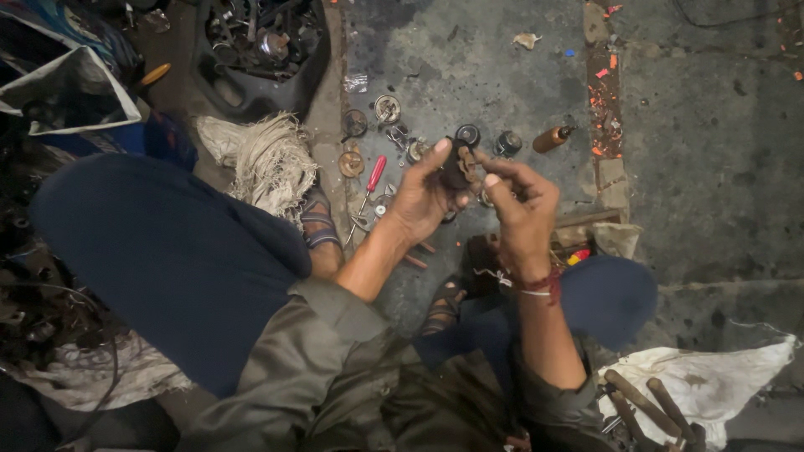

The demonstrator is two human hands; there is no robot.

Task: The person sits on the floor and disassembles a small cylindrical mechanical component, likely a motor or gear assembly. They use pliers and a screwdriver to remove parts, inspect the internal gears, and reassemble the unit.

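I squat over a grimy concrete floor, knees in dark blue trousers to either side. My left hand (pixel 423 197) grips a small dark metal part (pixel 456 166) held up in front of me. My right hand (pixel 519 205), a red thread around its wrist, pinches at the right side of the same part with fingers curled. Below the hands, small round metal parts (pixel 387 109) and a red-handled screwdriver (pixel 374 176) lie scattered on the floor.
A frayed pale rag (pixel 268 159) lies by my left sandalled foot. A black tub of metal scrap (pixel 260 46) stands at the top left. A small brown bottle (pixel 551 138) lies at the right. White cloth with rusty rods (pixel 670 402) sits bottom right.
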